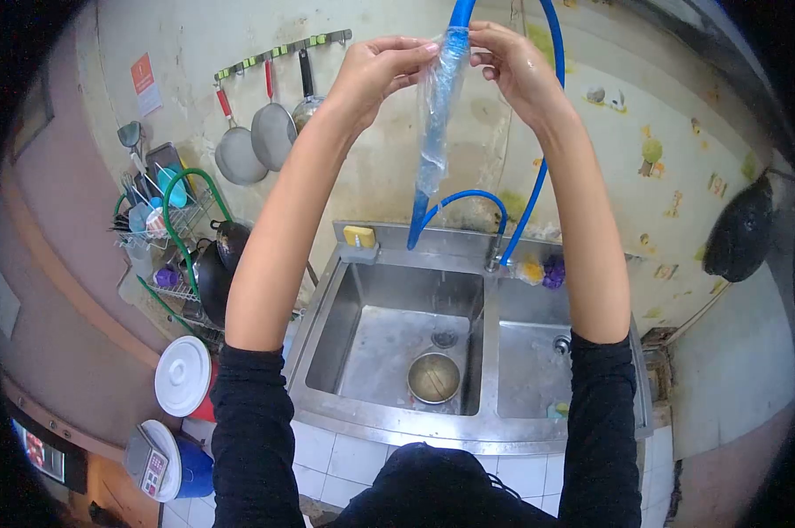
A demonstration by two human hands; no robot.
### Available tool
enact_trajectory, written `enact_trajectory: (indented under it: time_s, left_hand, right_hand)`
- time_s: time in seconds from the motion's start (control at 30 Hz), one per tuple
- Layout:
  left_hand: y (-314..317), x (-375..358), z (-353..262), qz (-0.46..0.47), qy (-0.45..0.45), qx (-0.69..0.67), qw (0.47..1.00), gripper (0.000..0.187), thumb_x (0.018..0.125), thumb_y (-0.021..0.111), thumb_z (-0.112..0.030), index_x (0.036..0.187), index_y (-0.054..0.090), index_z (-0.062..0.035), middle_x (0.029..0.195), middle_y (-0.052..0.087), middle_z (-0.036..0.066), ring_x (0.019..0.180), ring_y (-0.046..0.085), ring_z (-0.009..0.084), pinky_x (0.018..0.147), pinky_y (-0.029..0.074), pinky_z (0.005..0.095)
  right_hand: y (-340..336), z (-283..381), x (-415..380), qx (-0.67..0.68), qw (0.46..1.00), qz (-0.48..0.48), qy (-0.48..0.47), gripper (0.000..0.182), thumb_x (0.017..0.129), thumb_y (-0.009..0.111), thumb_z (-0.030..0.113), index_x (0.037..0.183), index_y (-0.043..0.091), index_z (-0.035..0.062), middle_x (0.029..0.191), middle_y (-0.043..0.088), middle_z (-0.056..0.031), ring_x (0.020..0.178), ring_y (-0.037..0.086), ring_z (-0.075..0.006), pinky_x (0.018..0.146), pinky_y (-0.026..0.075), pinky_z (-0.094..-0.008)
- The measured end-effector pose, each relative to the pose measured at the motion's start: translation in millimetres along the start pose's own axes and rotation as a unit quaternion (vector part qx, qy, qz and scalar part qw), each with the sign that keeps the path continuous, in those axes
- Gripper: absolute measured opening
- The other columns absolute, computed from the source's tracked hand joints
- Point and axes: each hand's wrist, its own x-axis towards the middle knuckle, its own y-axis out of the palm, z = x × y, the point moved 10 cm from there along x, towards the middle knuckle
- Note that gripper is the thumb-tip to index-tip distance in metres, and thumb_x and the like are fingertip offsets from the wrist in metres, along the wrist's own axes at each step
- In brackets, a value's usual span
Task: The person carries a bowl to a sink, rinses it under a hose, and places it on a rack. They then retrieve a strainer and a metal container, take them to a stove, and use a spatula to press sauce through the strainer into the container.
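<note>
A blue hose (417, 211) hangs down over the sink, with a sleeve of clear plastic (437, 123) loosely wrapped around its upper length. On the left side of the plastic, near its top edge, my left hand (384, 70) pinches it between thumb and fingers. My right hand (513, 66) is on the other side at the same height, its curled fingertips against the top of the plastic. The hose's lower end sticks out bare below the plastic. Both arms are raised high, in front of the wall.
Below is a two-basin steel sink (327, 400) with a metal bowl (433, 378) in the left basin. A yellow sponge (359, 236) sits on its back ledge. Pans (241, 157) hang on the wall; a dish rack (173, 220) and lidded buckets (183, 377) stand left.
</note>
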Motion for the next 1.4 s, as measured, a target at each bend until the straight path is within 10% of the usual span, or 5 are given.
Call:
enact_trajectory:
  time_s: [0.43,0.67,1.0,1.4]
  left_hand:
    - [43.3,-70.4,-41.5,-0.126,0.256,0.169,0.943,0.034,0.073,0.067,-0.007,0.107,0.065,-0.0005,0.083,0.066,0.01,0.07,0.065,0.0118,0.064,0.052,0.025]
    - [93.7,-106.6,-38.4,-0.155,0.334,0.34,0.865,0.039,0.073,0.066,-0.006,0.112,0.061,-0.0024,0.11,0.061,0.015,0.087,0.065,0.0231,0.076,0.053,0.0324]
    - [105.2,-124.5,29.2,-0.103,0.21,0.409,0.882,0.071,0.077,0.063,-0.014,0.132,0.03,0.0163,0.134,0.028,0.043,0.13,0.028,0.0504,0.108,0.027,0.0454]
    - [83.0,-171.9,92.0,0.0,0.066,0.393,0.917,0.049,0.077,0.059,-0.009,0.123,0.047,0.0053,0.132,0.041,0.027,0.12,0.043,0.0444,0.099,0.039,0.0444]
  right_hand:
    - [-3.9,-18.8,-76.5,-0.099,0.993,-0.061,-0.005,0.025,0.087,0.056,0.024,0.102,0.066,0.0076,0.087,0.065,-0.0006,0.071,0.053,-0.0071,0.064,0.038,-0.0214]
    - [-27.6,-20.9,-98.9,-0.056,0.992,-0.107,-0.028,0.02,0.089,0.054,0.02,0.098,0.068,0.009,0.083,0.065,0.0,0.068,0.054,-0.0069,0.06,0.038,-0.0214]
    - [-16.4,-6.2,-117.2,-0.118,0.987,-0.088,-0.065,0.02,0.088,0.054,0.017,0.095,0.068,0.0043,0.092,0.067,-0.0047,0.085,0.061,-0.0135,0.075,0.046,-0.0261]
    - [42.1,-42.5,-75.4,-0.111,0.984,-0.12,-0.067,0.045,0.08,0.069,0.031,0.101,0.06,-0.0063,0.093,0.067,-0.0154,0.083,0.065,-0.0226,0.077,0.05,-0.0347]
